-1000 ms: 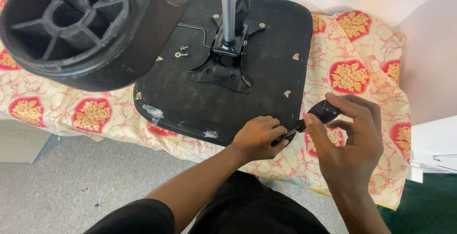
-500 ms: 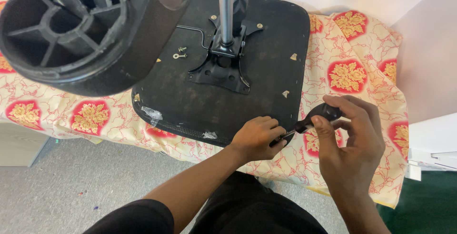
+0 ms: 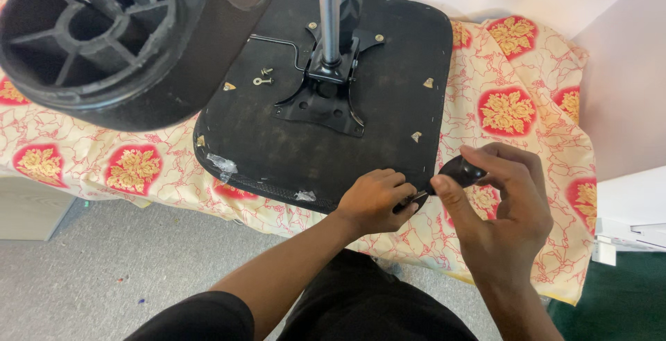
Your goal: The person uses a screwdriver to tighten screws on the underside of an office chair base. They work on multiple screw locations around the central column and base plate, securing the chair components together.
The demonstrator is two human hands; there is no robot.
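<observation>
Screwdriver (image 3: 444,180) sits at the near edge of the upturned black seat base (image 3: 388,70), about five o'clock from the metal post plate (image 3: 322,101). Right hand (image 3: 503,212) wraps its black handle; left hand (image 3: 374,199) closes snugly round the shaft near the tip. Loose screws (image 3: 263,76) lie at ten o'clock from the plate, on the seat, above the patterned cloth (image 3: 513,105)

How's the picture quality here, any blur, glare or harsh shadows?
Head view: even, soft light, no harsh shadows; the chair base looms large and slightly soft up close; mild sheen on the metal post; the left hand, right hand and screwdriver are sharp.
</observation>
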